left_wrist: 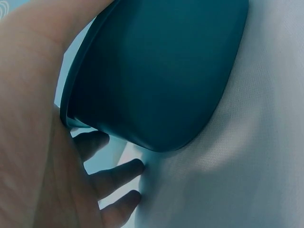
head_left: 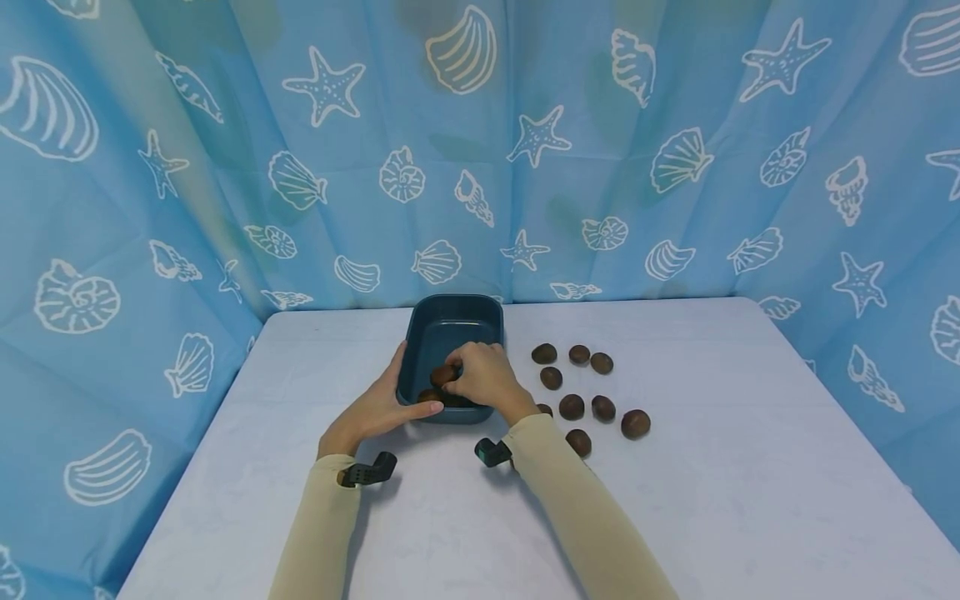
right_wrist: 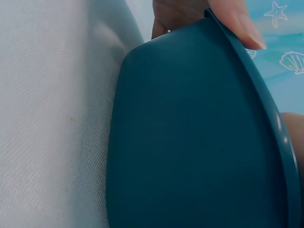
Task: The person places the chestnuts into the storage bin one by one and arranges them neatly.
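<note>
A dark teal rectangular container point(head_left: 447, 333) stands on the white-covered table, its long sides running away from me. My left hand point(head_left: 378, 408) holds its near left corner, thumb along the front rim and fingers spread down the left side. The left wrist view shows the container's outer wall point(left_wrist: 161, 71) beside the palm. Inside the near end, my right hand point(head_left: 487, 377) pinches a brown chestnut point(head_left: 442, 375) between thumb and fingers. Another chestnut point(head_left: 428, 397) lies at the near left inside. The right wrist view has the container's wall point(right_wrist: 190, 123) blocking sight of the right fingertips.
To the container's right, several loose chestnuts point(head_left: 572, 407) are scattered on the white cloth point(head_left: 750, 467), some partly behind the right sleeve point(head_left: 581, 508). A blue curtain point(head_left: 480, 150) with shell prints hangs along the table's back edge and both sides.
</note>
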`<state>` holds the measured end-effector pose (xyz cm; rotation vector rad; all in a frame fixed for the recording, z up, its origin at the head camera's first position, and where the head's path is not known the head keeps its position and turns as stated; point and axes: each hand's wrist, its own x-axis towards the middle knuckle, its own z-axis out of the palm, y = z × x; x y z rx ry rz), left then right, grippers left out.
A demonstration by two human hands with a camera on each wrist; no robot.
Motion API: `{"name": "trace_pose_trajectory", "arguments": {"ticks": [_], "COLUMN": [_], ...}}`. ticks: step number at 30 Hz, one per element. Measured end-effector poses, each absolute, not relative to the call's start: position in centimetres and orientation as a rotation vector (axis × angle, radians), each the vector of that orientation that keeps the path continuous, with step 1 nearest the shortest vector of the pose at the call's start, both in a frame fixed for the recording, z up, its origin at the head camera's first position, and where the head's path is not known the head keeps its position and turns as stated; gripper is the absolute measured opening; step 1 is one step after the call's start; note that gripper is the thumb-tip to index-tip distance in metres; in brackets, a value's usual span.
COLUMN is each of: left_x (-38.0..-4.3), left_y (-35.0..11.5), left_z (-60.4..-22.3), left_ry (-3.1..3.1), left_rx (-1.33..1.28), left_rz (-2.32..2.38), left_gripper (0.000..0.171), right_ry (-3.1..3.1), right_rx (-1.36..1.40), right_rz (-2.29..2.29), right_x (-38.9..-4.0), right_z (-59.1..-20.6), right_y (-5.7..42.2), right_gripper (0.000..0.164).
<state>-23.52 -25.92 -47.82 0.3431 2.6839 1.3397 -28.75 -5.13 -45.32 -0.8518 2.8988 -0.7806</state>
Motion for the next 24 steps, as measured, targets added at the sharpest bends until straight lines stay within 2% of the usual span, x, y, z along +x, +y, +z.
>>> {"name": "trace_pose_trajectory", "arguments": {"ticks": [16, 24], "left_x": [-23.42, -23.33], "left_y": [-25.69, -25.80], "left_z": [-47.36, -47.59], "left_ry": [2.682, 2.684], "left_rx": [0.266, 0.255], "left_rz": [1.283, 1.285], "left_gripper": [0.121, 0.121], "right_ry": [2.971, 2.941], "right_rx": [-0.826, -0.814], "right_rz": [-0.633, -0.806], "right_x": [-28.67, -28.53], "right_z": [-45.28, -44.82], "right_y": [-5.41, -4.55], "right_gripper": [0.033, 0.047]}}
